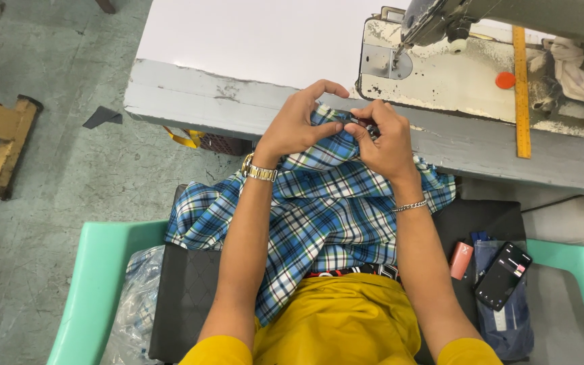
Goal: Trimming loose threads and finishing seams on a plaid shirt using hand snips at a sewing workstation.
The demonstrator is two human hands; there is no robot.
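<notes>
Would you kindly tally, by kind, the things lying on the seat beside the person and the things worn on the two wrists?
Phone: 1
Small red case: 1
Blue pouch: 1
Wristwatch on left hand: 1
Chain bracelet on right hand: 1
Total: 5

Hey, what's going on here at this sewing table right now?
A seated person holds a blue plaid garment up from their lap with both hands. The left hand grips a bunched edge, and the right hand pinches a small dark part of it at the table edge. The sewing machine stands just beyond. A phone lies beside them.
</notes>
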